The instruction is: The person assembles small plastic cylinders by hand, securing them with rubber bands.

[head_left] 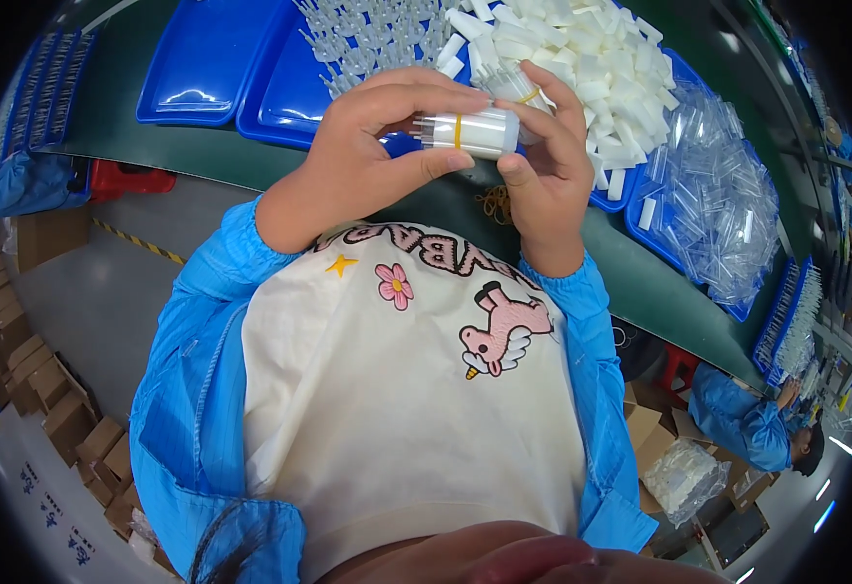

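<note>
My left hand (368, 156) and my right hand (543, 161) both grip a bundle of white plastic tubes (475, 131), held sideways above the table's near edge. A yellow rubber band circles the bundle's middle, and a second band sits near my right fingers. Thin pins stick out of the bundle's left end. Behind the hands, a blue tray (295, 97) carries clear plastic parts (372, 39) and another holds a heap of white tubes (582, 58).
A dark green table (640, 282) carries several blue trays (202, 58). Clear plastic sleeves (708, 204) are piled at the right. Loose rubber bands (494, 202) lie by my right wrist. Cardboard boxes (32, 380) line the floor at left. Another person in blue (747, 419) works at lower right.
</note>
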Available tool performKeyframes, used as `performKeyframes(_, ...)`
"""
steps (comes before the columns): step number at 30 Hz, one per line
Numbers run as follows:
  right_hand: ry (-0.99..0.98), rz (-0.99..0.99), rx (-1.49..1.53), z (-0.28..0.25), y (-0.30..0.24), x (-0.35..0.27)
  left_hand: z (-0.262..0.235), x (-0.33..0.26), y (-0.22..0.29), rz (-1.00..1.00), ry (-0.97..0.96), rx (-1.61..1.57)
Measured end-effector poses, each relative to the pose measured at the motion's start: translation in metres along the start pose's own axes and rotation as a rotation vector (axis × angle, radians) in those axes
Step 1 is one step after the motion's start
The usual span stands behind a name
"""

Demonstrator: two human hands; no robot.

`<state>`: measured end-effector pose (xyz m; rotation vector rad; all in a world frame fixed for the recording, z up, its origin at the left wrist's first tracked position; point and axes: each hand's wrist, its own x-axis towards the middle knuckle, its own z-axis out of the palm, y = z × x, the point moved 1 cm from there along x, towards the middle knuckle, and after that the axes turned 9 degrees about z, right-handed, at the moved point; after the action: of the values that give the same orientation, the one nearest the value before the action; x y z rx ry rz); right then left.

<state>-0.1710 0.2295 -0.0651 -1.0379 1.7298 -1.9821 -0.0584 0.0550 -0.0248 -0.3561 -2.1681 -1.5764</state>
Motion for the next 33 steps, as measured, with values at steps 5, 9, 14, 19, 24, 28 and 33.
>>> performKeyframes(5,-0.014,-0.013,0.067,0.002,0.001,0.001,0.005,-0.003,-0.007,-0.073,0.073,-0.233)
performKeyframes(9,-0.006,0.034,0.118,0.003,-0.004,0.000,-0.002,-0.003,-0.011,-0.241,0.238,-0.487)
performKeyframes(14,0.026,0.100,0.075,0.000,-0.002,-0.001,-0.014,-0.005,-0.017,-0.293,0.268,-0.547)
performKeyframes(19,0.018,0.087,0.030,0.001,0.001,-0.001,-0.018,-0.009,-0.018,-0.342,0.343,-0.613)
performKeyframes(24,0.053,0.105,0.014,0.003,-0.001,-0.002,-0.022,-0.009,-0.015,-0.345,0.394,-0.741)
performKeyframes(28,0.045,0.165,0.046,0.003,-0.003,-0.004,-0.024,-0.011,-0.015,-0.366,0.430,-0.821)
performKeyframes(33,0.039,0.158,0.001,0.004,0.001,-0.004,-0.024,-0.012,-0.015,-0.369,0.462,-0.851)
